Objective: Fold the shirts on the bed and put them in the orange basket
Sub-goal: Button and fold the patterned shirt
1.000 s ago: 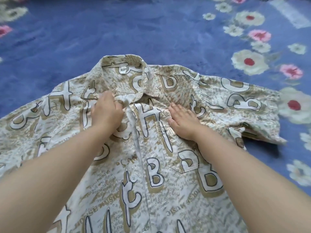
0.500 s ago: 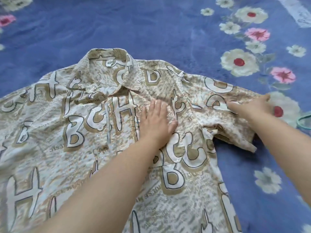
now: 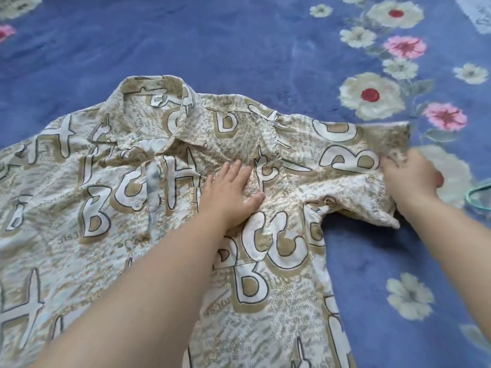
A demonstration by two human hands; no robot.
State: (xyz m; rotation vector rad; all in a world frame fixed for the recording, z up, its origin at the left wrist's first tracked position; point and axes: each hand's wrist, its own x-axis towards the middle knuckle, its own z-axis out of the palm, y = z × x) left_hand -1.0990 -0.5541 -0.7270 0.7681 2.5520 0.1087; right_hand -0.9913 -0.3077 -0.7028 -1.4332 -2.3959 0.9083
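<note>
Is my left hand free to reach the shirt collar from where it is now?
Probably yes. The left hand lies flat on the shirt chest, holding nothing, and the collar lies uncovered just beyond it.

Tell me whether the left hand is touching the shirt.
Touching: the head view shows the left hand lying flat, fingers straight, on the shirt chest.

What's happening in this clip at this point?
A person is getting a beige and white letter-print short-sleeved shirt ready to fold on a blue flowered bedspread. The left hand presses flat on the chest while the right hand grips the sleeve's end. The shirt lies spread, unfolded. No basket is in view.
</note>
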